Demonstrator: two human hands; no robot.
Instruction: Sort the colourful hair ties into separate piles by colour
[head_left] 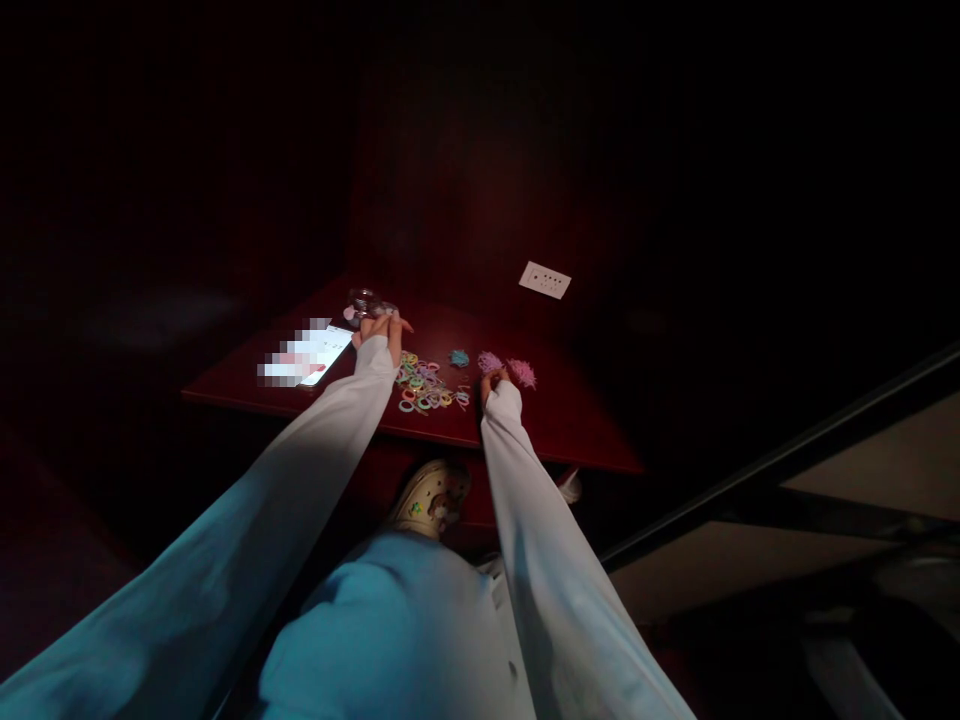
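My left hand (381, 328) is at the left of the small table, fingers stretched out, right beside a clear, shiny object (364, 302) whose kind I cannot make out. Below it and to the right spreads a loose heap of small multicoloured hair ties (427, 385). My right hand (493, 380) is lowered at the near edge of a purple cluster of small bands (490, 361), its fingers curled together; whatever is between them is hidden. A pink cluster (522, 374) lies just right of that, and a teal cluster (459, 358) sits to the left.
A lit phone (330, 355) lies on the dark red table (585, 430), left of my left forearm. A white socket plate (545, 280) is on the panel behind. Below the front edge shows a cream clog (429, 500). Surroundings are very dark.
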